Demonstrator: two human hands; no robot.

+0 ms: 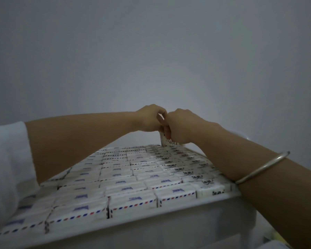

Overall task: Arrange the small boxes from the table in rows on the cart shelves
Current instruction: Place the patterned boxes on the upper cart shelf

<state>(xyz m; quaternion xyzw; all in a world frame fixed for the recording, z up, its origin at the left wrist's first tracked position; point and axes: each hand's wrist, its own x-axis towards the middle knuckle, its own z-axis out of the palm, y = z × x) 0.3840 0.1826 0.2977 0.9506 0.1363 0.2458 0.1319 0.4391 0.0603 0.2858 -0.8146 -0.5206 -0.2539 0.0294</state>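
beyond the bangle (262,166), left hand (148,119) and right hand (184,126) pinch one small box (164,141) upright with curled fingers (167,132) at the far edge of the packed cart shelf (169,218); forced down, it could crush or skew neighbouring rows (133,177).

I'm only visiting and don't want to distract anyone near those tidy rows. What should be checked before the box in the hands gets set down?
1. Grip on the small box: the left hand and right hand both curl their fingers on it. Ok.
2. Free gap at the far edge: hidden behind the hands. Cannot tell.
3. Laid rows of boxes flat and tight: ok.
4. Held box level with the rows: it stands above them, tilted. Not ok.
5. Bangle clear of the right-hand row: the forearm passes close over it. Cannot tell.
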